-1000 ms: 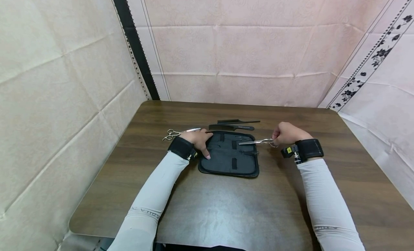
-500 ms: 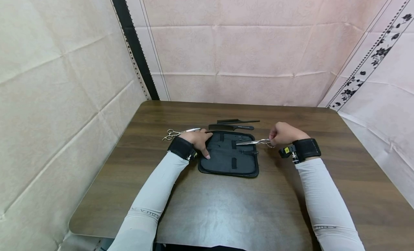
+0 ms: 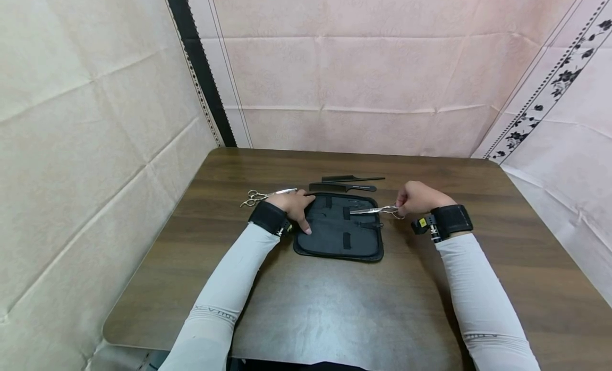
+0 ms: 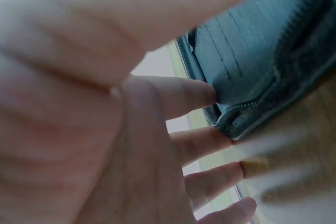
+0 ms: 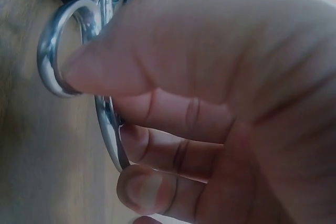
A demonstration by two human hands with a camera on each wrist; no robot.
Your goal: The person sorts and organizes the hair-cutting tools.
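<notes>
A black zip case (image 3: 325,243) with elastic loops lies unfolded on the table. My left hand (image 3: 292,205) rests on its left edge, thumb on the inner face. In the left wrist view, the fingers (image 4: 202,145) are fairly straight and spread along the case's zipped edge. My right hand (image 3: 423,197) pinches silver hairdressing scissors (image 3: 370,211) by the handles at the right of the case. Their blades point left over the case, by its upper middle loop; whether the tip is under that loop I cannot tell. One ring (image 5: 46,59) shows beside the thumb in the right wrist view.
Another pair of silver scissors (image 3: 283,192) lies beyond the left wrist. Two black combs, a nearer one (image 3: 327,187) and a farther one (image 3: 337,179), lie behind the case. The wooden table (image 3: 306,307) meets cloth-covered walls (image 3: 363,78) at the back and sides.
My right hand has shifted slightly left, carrying the scissors a little farther over the case. The left hand and the case have stayed put.
</notes>
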